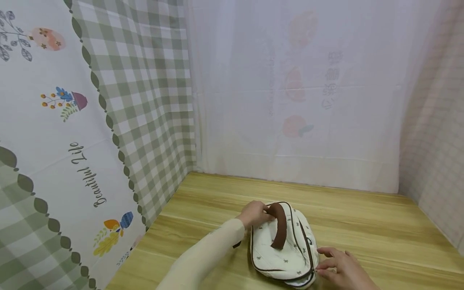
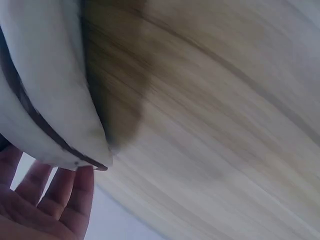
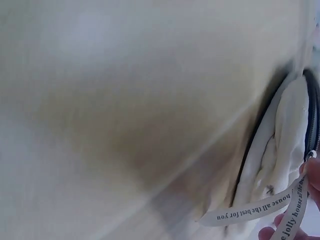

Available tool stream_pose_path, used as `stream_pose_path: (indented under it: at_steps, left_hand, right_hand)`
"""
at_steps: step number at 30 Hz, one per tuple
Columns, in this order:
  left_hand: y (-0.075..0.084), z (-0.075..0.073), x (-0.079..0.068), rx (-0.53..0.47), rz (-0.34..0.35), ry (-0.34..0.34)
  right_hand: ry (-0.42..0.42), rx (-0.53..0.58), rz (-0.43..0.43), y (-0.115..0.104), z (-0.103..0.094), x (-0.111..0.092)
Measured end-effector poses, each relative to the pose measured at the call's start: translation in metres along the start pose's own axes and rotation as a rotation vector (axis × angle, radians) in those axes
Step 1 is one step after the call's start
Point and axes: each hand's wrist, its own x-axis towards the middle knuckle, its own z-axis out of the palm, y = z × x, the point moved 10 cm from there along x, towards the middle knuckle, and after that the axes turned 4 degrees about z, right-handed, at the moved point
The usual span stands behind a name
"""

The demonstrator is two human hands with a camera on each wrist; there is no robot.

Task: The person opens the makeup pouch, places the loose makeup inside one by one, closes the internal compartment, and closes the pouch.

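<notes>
A cream pouch bag [image 1: 268, 257] with small bow prints, dark zipper trim and a brown strap handle [image 1: 280, 229] lies on the wooden table. My left hand [image 1: 255, 214] holds its far left corner beside the handle. In the left wrist view, the fingers [image 2: 59, 195] of that hand bend against the end of the bag [image 2: 55, 90]. At the bag's near right side, my right hand [image 1: 338, 268] pinches the zipper pull [image 1: 314, 270]. A printed ribbon [image 3: 250, 211] hangs from the pull at the fingertips in the right wrist view.
Wood-grain table [image 1: 362, 225] extends around the bag. A green checked cloth [image 1: 145, 80] with printed plants hangs on the left, a pale curtain [image 1: 235, 100] at the back, and another checked cloth [image 1: 438, 141] on the right.
</notes>
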Motion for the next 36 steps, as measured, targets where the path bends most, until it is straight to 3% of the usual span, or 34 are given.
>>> stream_pose_path:
  at_steps: [2,7,12,19,23,29,36]
  left_hand:
    - [-0.005,-0.004,-0.002,-0.001,0.007,0.024]
    - [-0.011,-0.010,-0.009,-0.023,0.048,0.085]
    - [-0.015,-0.015,-0.020,0.002,0.076,0.134]
    - [-0.016,-0.015,-0.039,0.049,0.119,0.129]
    - [-0.007,-0.013,-0.051,0.133,0.193,0.119]
    - [0.011,-0.013,-0.067,0.319,0.314,0.160]
    - [0.023,-0.010,-0.079,0.334,0.370,0.177]
  right_hand:
    - [0.046,-0.017,0.067,0.009,-0.005,0.002]
    - [0.035,0.000,0.243,0.039,-0.011,0.008]
    - [0.040,-0.047,0.247,0.059,-0.014,0.020]
    - [-0.012,-0.058,0.298,0.088,-0.013,0.040]
    - [-0.035,-0.067,0.322,0.101,-0.012,0.049]
    - [-0.051,-0.089,0.338,0.115,-0.009,0.064]
    - [-0.050,-0.114,0.345,0.123,-0.005,0.084]
